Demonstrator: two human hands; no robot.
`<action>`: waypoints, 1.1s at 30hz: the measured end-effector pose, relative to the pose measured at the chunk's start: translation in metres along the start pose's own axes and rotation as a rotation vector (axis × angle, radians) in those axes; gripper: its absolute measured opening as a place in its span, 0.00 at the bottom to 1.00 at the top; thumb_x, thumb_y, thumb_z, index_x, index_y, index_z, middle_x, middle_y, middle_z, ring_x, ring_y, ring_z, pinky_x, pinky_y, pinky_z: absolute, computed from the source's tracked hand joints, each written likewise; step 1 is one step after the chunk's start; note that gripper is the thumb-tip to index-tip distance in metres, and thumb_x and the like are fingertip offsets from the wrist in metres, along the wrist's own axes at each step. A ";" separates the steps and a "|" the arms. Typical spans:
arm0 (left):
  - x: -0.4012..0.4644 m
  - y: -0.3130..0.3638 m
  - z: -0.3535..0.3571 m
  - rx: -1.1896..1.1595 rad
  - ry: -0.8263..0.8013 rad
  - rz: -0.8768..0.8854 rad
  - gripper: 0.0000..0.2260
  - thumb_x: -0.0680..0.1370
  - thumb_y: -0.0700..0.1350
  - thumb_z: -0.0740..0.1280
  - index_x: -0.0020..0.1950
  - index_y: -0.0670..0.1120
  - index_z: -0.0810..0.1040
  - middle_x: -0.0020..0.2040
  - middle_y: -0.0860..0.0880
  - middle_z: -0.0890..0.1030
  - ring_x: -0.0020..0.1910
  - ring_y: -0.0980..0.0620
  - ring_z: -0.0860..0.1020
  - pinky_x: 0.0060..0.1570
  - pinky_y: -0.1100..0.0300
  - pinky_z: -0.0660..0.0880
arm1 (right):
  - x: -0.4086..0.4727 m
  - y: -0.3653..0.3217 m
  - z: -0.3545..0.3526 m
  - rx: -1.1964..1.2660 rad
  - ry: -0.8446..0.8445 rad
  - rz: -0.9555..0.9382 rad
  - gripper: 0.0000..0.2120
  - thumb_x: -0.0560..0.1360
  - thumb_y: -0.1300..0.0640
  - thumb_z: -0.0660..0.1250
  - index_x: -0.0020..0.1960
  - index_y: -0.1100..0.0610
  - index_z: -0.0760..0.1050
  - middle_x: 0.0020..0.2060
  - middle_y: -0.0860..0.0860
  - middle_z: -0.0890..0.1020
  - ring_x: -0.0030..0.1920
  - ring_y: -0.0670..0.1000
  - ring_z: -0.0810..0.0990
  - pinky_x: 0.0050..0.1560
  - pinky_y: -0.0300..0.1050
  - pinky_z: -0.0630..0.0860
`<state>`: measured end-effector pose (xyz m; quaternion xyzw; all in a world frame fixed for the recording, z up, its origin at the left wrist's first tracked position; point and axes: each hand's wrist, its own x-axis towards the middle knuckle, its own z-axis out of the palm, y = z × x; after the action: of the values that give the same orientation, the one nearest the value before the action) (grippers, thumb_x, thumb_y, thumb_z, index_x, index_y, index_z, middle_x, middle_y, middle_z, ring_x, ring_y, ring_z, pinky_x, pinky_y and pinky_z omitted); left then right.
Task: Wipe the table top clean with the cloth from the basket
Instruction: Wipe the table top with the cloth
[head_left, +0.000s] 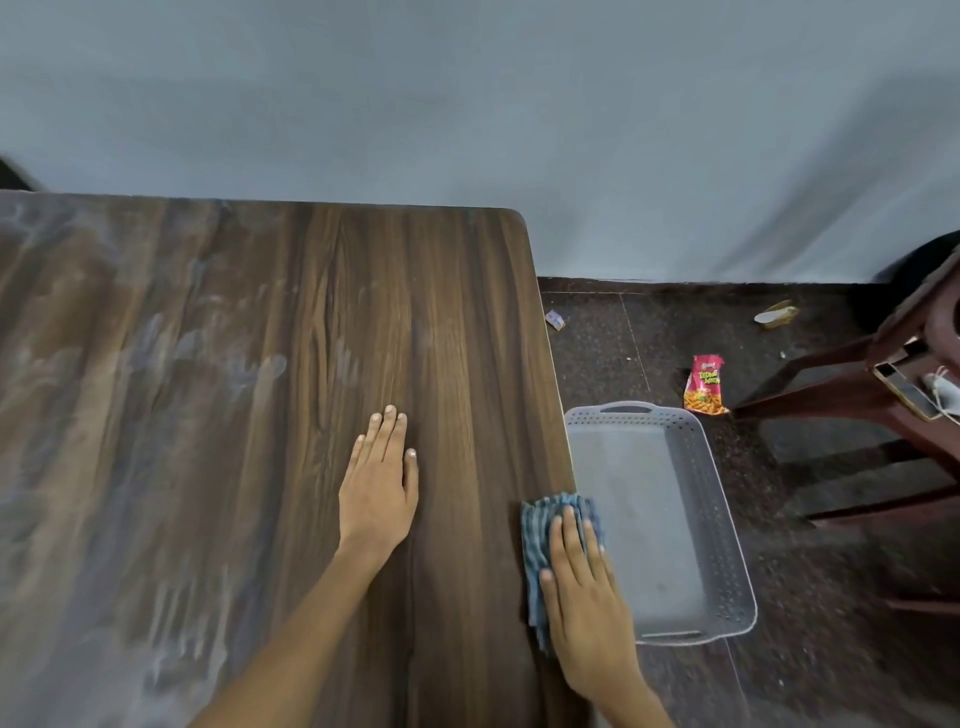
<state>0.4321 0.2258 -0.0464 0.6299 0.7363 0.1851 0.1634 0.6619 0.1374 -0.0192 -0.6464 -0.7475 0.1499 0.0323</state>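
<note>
Table: dark wood-grain top, filling the left and centre of the frame, far right corner rounded. Pale dusty smears cover its left half and thin out toward the centre; the strip along the right edge looks darker and cleaner. Hard, flat and fixed, by its look, so it should take firm pressure without shifting.

Basket: grey plastic tray with perforated walls and slot handles, on the floor at lower right, just beside the table's right edge. Nothing is visible inside it. Probably light and stiff.

Left hand: lies flat on the table at lower centre, fingers straight and close together, palm down, holding nothing. It reads as a brace.

Right hand: lower right of the frame, fingers straight and slightly spread, pressing flat on the cloth without curling round it.

Cloth: blue-grey striped, folded or bunched, at the table's right edge under the right hand, its far end overhanging toward the basket. Soft, limp and light by appearance; likely to bunch or slide if pushed by one corner. Best handled with the flat palm over its middle, fingers spread to keep it open, and swept toward the dusty left half.

Snack packet: pink and orange, on the dark floor beyond the basket, at centre right.
</note>
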 end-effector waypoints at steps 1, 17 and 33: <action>-0.004 0.001 0.000 -0.003 -0.002 -0.007 0.21 0.82 0.46 0.51 0.75 0.43 0.56 0.76 0.49 0.56 0.74 0.57 0.47 0.74 0.60 0.45 | 0.002 0.001 -0.001 -0.016 -0.011 -0.006 0.24 0.82 0.50 0.40 0.74 0.60 0.56 0.74 0.53 0.59 0.76 0.52 0.47 0.74 0.43 0.46; -0.054 0.001 -0.006 0.030 -0.039 0.021 0.22 0.82 0.46 0.50 0.75 0.43 0.53 0.77 0.49 0.53 0.74 0.56 0.45 0.74 0.59 0.44 | 0.016 -0.001 0.012 -0.007 -0.024 -0.015 0.25 0.83 0.50 0.43 0.75 0.54 0.35 0.75 0.49 0.38 0.76 0.50 0.36 0.74 0.42 0.35; -0.070 -0.018 -0.010 0.026 -0.093 0.123 0.23 0.81 0.42 0.52 0.76 0.42 0.51 0.77 0.47 0.52 0.76 0.53 0.48 0.72 0.62 0.42 | 0.055 -0.096 0.034 0.022 -0.022 -0.168 0.25 0.82 0.52 0.45 0.76 0.59 0.48 0.76 0.55 0.51 0.77 0.52 0.46 0.76 0.49 0.43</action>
<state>0.4222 0.1536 -0.0459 0.6838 0.6903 0.1559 0.1775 0.5525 0.1734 -0.0339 -0.5792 -0.7977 0.1622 0.0437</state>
